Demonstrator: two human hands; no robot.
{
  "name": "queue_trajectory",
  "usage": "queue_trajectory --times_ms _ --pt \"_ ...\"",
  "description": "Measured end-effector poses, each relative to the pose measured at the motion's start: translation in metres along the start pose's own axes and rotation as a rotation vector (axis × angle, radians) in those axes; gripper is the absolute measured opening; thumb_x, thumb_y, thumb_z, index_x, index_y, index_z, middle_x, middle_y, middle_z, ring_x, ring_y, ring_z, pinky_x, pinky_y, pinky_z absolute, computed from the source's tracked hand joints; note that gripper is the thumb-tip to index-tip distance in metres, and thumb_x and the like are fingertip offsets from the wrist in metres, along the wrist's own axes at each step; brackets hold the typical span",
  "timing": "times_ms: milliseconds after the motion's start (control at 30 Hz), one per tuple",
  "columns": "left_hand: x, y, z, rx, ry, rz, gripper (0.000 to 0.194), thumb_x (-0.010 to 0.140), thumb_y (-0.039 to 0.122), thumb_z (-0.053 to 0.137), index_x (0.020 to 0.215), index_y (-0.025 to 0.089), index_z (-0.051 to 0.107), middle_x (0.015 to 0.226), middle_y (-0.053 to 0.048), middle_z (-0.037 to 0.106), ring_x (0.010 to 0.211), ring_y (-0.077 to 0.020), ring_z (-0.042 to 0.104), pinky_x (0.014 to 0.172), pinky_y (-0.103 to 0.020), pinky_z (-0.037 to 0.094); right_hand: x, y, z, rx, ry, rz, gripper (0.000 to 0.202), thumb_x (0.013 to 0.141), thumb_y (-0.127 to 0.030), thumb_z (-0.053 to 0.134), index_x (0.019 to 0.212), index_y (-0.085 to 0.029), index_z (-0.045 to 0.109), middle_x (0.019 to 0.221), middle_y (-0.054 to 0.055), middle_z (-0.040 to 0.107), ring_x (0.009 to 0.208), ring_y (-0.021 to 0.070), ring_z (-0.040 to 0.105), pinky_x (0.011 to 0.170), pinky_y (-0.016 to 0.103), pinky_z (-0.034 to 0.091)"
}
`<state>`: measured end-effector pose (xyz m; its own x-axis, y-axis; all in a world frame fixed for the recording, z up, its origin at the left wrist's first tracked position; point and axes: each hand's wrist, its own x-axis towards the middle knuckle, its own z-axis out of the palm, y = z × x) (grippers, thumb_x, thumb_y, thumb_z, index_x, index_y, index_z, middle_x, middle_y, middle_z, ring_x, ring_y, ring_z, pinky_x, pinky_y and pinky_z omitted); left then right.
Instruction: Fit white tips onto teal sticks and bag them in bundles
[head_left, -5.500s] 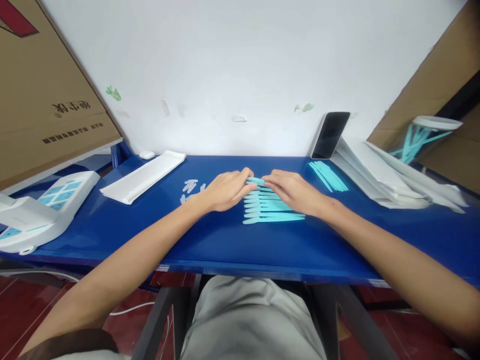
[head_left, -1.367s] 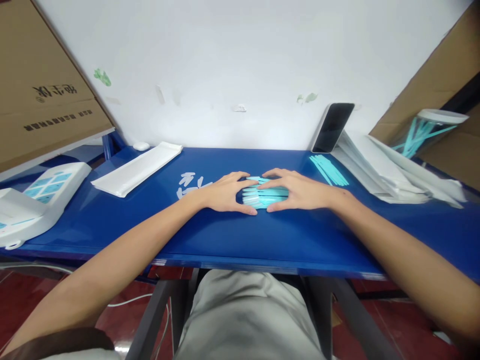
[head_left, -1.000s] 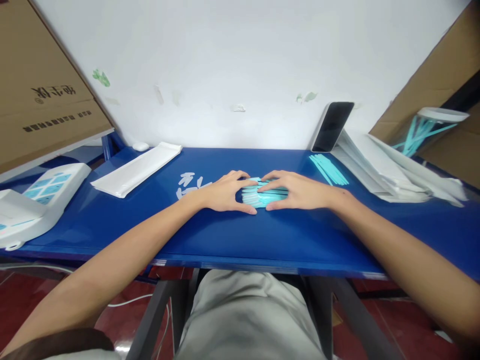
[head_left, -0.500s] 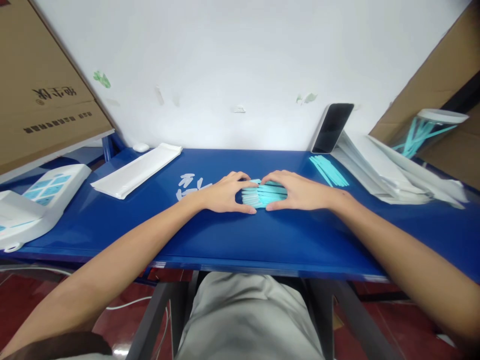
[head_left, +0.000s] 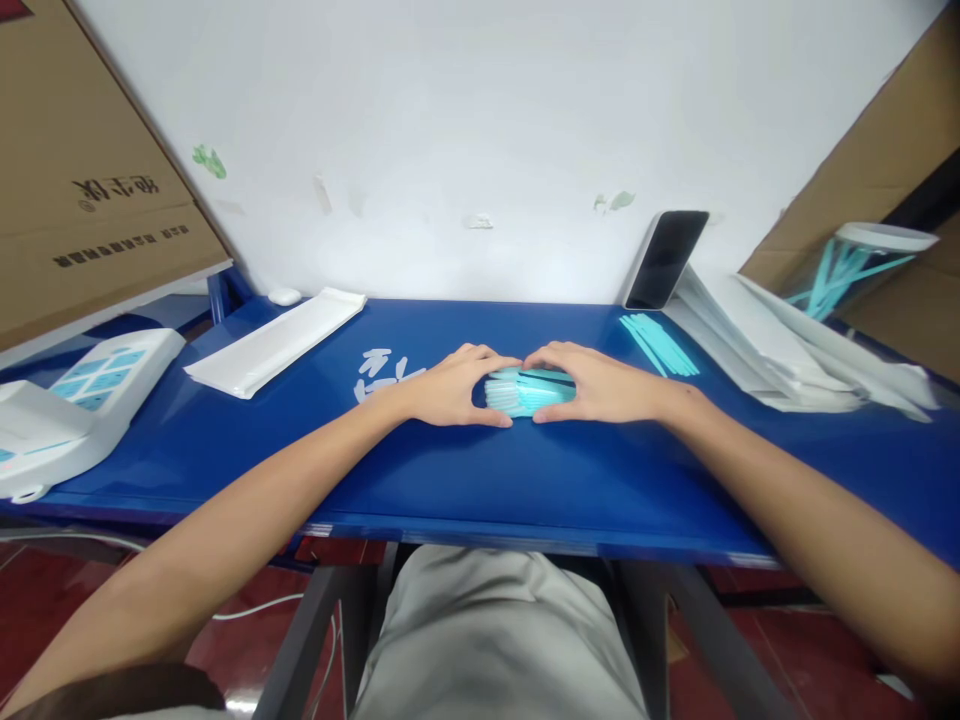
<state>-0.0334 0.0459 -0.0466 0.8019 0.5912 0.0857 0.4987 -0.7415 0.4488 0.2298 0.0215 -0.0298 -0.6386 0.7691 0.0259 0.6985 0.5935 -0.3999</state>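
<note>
A bundle of thin turquoise sticks with pale, whitish left ends lies on the blue table in front of me. My left hand curves around its left end, thumb on the near side and fingers on the far side. Around the right end, my right hand holds the bundle in the same way, and the two hands' fingertips nearly meet. Part of the sticks is hidden under my fingers. Left of my left hand lie several small pale strips. More loose turquoise sticks lie beyond my right forearm.
A black-screened phone leans upright near the wall, beside stacked white bags. A clear tub of turquoise sticks rests tilted at far right. To the left are a flat white packet, a white tray device and a cardboard box.
The fingertips of both hands have come slightly closer together over the bundle's far side. Some sticks in it have shifted a little. Other things stay where they were.
</note>
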Motion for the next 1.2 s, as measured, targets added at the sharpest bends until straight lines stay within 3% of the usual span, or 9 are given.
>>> queue_trajectory --times_ms 400,767,1200 --pt "0.0 0.0 -0.001 0.012 0.03 0.024 0.074 0.084 0.051 0.073 0.148 0.02 0.049 0.131 -0.013 0.058 0.12 -0.0313 0.048 0.106 -0.044 0.039 0.001 0.006 0.003 0.038 0.043 -0.029 0.07 0.079 -0.065 0.074 0.133 -0.023 0.06 0.128 0.012 0.066 0.115 0.0332 0.061 0.097 0.047 0.047" --pt "0.001 0.0 -0.001 0.014 0.03 0.016 0.07 0.085 0.053 0.071 0.145 0.023 0.05 0.122 -0.01 0.059 0.113 -0.03 0.049 0.1 -0.043 0.042 0.001 0.001 0.002 0.095 0.048 -0.059 0.064 0.079 -0.059 0.076 0.13 -0.022 0.062 0.123 0.009 0.069 0.105 0.0284 0.065 0.09 0.042 0.052" --pt "0.004 -0.009 0.0 0.023 0.043 -0.052 0.076 0.087 0.064 0.067 0.144 0.015 0.057 0.12 -0.014 0.061 0.114 -0.0326 0.053 0.101 -0.044 0.042 0.003 0.002 0.005 0.089 0.094 -0.011 0.054 0.083 -0.051 0.074 0.127 -0.022 0.066 0.123 0.009 0.072 0.11 0.029 0.067 0.093 0.042 0.052"
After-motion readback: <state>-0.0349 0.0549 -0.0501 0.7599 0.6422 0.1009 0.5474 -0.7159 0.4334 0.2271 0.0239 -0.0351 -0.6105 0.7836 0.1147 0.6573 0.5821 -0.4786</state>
